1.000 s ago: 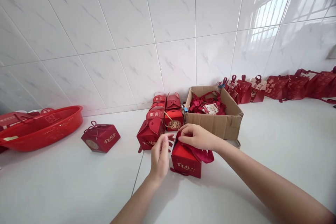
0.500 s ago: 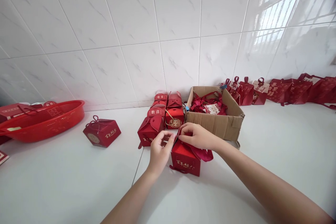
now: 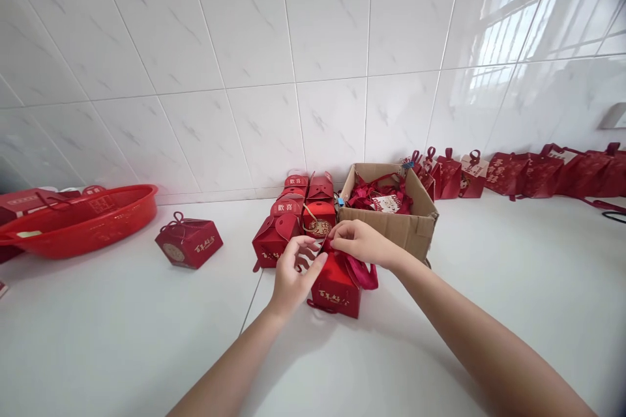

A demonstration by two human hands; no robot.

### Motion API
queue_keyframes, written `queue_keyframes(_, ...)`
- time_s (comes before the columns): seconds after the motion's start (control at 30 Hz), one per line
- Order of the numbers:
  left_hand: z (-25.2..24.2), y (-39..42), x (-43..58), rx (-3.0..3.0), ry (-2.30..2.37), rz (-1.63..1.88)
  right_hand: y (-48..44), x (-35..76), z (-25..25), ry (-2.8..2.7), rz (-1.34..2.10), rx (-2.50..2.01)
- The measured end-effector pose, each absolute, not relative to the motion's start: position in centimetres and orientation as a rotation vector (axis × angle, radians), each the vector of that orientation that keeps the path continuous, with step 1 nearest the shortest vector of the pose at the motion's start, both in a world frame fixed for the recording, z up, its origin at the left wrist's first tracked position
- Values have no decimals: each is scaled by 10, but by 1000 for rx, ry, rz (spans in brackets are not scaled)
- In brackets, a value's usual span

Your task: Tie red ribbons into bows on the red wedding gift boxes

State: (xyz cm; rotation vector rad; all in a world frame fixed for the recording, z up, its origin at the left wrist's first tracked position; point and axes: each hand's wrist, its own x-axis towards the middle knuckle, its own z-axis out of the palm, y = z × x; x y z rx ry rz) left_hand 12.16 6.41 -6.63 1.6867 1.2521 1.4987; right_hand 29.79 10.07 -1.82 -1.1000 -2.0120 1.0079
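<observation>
A red gift box [image 3: 336,293] with gold lettering stands on the white surface in front of me. My right hand [image 3: 357,241] is closed at the top of this box, fingertips pinching its upper flap. A dark pink ribbon [image 3: 364,273] hangs in a loop on the box's right side, below that hand. My left hand [image 3: 293,273] is at the upper left of the box, thumb and fingers apart, with the thumb by the flap's edge. The fingers partly hide the flap, so I cannot tell how it is fastened.
Several finished-looking red boxes [image 3: 276,241] stand behind. A cardboard carton [image 3: 405,228] of red ribbons is right of them. One red box [image 3: 190,244] and a red plastic basin [image 3: 83,234] are on the left. Red bags [image 3: 508,172] line the tiled wall.
The left thumb and fingers have spread apart from the flap. The right hand stays pinched at the box top. The view has shifted slightly.
</observation>
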Motion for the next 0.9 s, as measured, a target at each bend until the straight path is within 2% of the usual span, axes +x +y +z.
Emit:
queue_keyframes(0.4,-75,68,119,1604,1245,1567,96,299,-10,-2003,1042,-1005)
queue_keyframes(0.7,-77,66,121,1495,1230,1559,97,297,-9,-1743,1270,-942)
queue_keyframes(0.9,-81,66,120,1404,1104,1525,98,285,-21,-1815,1132,-1054)
